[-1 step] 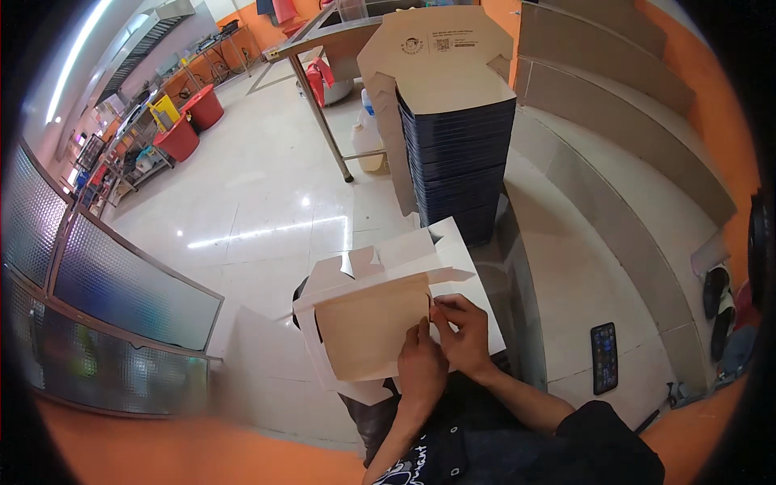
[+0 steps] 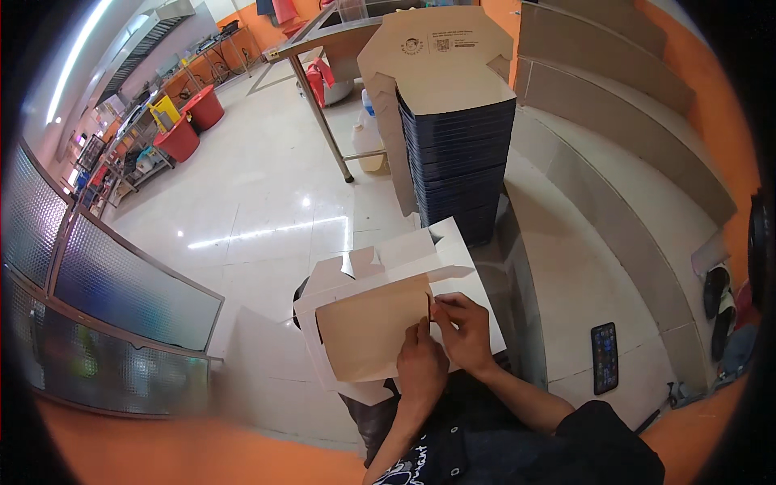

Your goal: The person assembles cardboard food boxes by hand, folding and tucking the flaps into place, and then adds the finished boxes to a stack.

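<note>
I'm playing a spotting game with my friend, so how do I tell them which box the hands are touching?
Find the tall stack of navy-sided cartons beside the pale steps. Look below it in the picture, to the carton with the left hand and right hand near its right side. Unlike the stacked ones, it shows white flaps beside a tan panel.

From my remote post, I see dark clothing (image 2: 517,457) with a wide black right sleeve (image 2: 608,440) that stops partway along the arm. Left of that sleeve, two small pale ring-shaped marks (image 2: 454,430) sit one above the other; farther left of it, white script-like lettering (image 2: 406,469) shows in part. The left hand (image 2: 422,368) and right hand (image 2: 466,335) are bare, as are both forearms (image 2: 529,404).
</note>
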Tool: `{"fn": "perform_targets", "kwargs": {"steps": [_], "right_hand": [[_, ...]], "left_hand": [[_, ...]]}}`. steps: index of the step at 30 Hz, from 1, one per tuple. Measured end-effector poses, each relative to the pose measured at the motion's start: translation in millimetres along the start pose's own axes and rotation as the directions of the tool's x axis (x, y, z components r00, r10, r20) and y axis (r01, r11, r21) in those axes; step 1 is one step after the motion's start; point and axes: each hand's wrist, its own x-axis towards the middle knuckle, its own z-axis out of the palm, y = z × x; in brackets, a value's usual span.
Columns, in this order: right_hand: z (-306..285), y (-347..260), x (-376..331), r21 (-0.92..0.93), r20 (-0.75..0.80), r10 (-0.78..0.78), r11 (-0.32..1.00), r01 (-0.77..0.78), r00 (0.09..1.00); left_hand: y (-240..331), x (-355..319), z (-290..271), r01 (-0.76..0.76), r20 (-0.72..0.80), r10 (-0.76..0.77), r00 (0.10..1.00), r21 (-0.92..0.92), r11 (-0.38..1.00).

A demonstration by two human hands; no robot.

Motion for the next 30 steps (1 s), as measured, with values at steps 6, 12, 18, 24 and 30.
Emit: {"fn": "perform_targets", "kwargs": {"steps": [6,12,18,24,30], "right_hand": [[-0.7,0.1,7.6,0.012,0.048,0.038,0.999,-0.038,0.998],[7.6,-10.1,-3.1,-0.187,-0.018,-0.157,0.971,0.151,0.987],[6.4,-6.1,-10.6,-0.211,0.010,-0.118,0.970,0.117,0.993],[2.4,3.8,-6.7,0.112,0.124,0.073,0.990,-0.087,0.990],[5.4,-15.1,-1.7,0.411,0.263,0.368,0.793,-0.449,0.892]], "left_hand": [[-5.0,1.3,-2.1,-0.047,-0.034,0.047,0.998,0.006,0.999],[-4.5,0.6,-2.7,0.002,0.048,-0.002,0.999,-0.001,1.000],[-7.2,1.3,-3.5,-0.010,0.066,0.013,0.998,-0.049,0.999],[4.1,3.7,-13.2,0.009,-0.022,-0.012,1.000,-0.110,0.994],[19.9,5.0,-31.6,0.020,0.035,-0.017,0.999,-0.075,0.997]]}}
